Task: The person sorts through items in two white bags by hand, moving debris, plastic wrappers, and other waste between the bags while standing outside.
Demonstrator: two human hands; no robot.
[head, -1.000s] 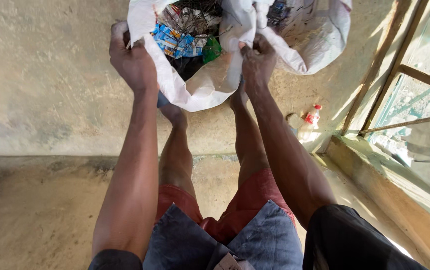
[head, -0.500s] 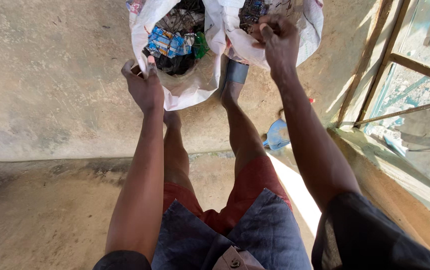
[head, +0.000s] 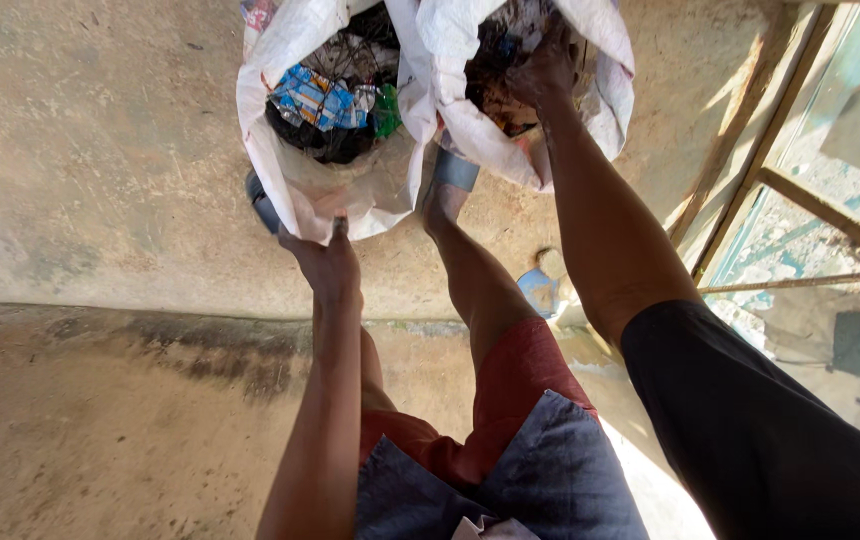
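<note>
Two white woven sacks stand open on the concrete floor ahead of my feet. The left sack (head: 270, 150) holds blue wrappers (head: 315, 98), a green scrap and dark rubbish. My left hand (head: 328, 258) pinches the near edge of this sack's rim. The right sack (head: 470, 120) holds dark and brown rubbish. My right hand (head: 542, 72) reaches down into the right sack's mouth, its fingers partly hidden among the contents; whether it holds anything cannot be seen.
My bare legs in red shorts stand just behind the sacks, with blue sandals (head: 455, 170) on my feet. A blue scrap (head: 538, 290) lies on the floor by my right leg. A metal window frame (head: 750, 180) and a ledge run along the right side.
My left hand has slid down the left sack's near edge toward me. My right hand has let go of the rim it gripped and moved into the right sack. The view has tilted.
</note>
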